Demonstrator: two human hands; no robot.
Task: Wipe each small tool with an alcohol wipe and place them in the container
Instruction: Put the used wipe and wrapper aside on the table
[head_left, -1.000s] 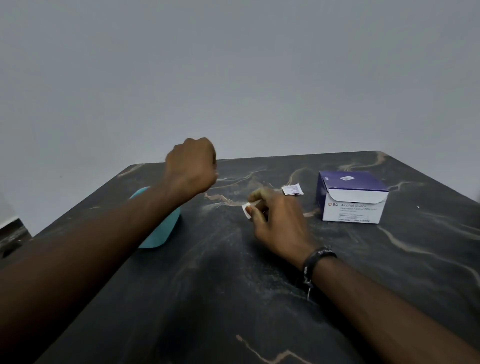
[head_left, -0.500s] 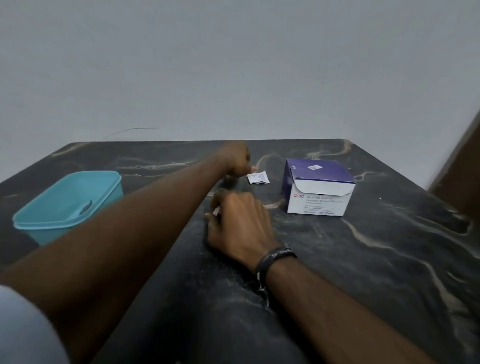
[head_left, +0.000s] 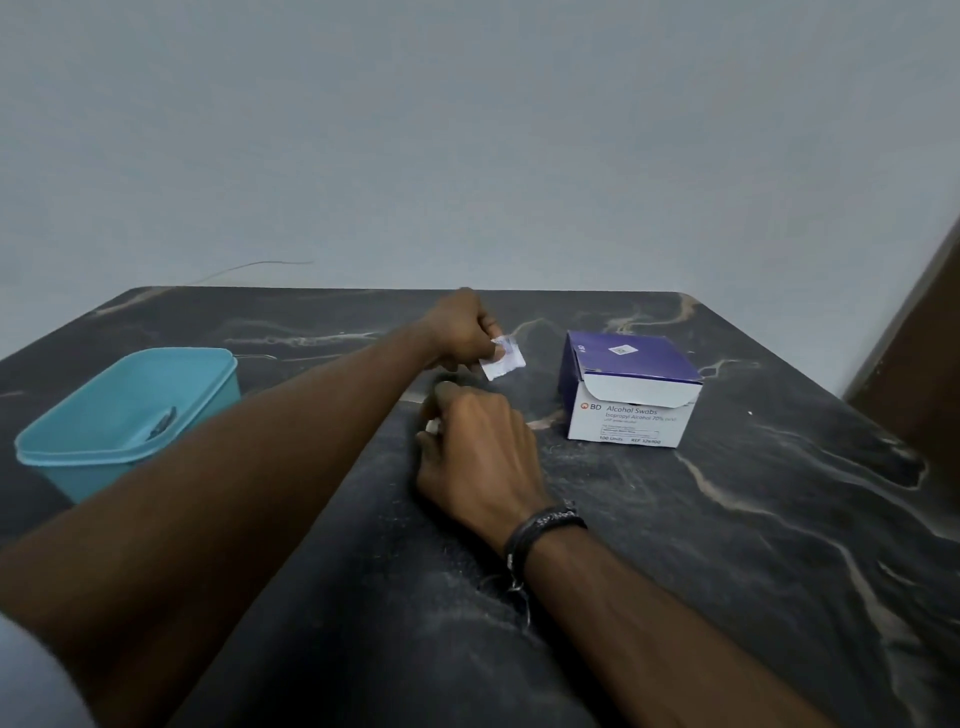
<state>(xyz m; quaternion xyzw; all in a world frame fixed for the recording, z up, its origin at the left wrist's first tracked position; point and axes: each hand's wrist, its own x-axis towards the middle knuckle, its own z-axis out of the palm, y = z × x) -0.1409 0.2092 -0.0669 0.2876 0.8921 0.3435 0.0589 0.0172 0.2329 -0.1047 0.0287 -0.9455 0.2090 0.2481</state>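
Left grip (head_left: 462, 332) pinches a wipe packet (head_left: 503, 357) beside the swab box (head_left: 631, 389); right grip (head_left: 475, 441) curls around something white, can't tell what. Loose pinch could drop it.

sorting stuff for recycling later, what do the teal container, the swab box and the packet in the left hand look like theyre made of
Teal container: likely moulded plastic, one even colour, rounded rim, soft sheen.
Swab box: printed cardboard, with folded flaps and a white tuck tab.
Packet pinched in the left hand: thin and crinkled, white with a faint shine; paper or foil laminate, too small to tell which.
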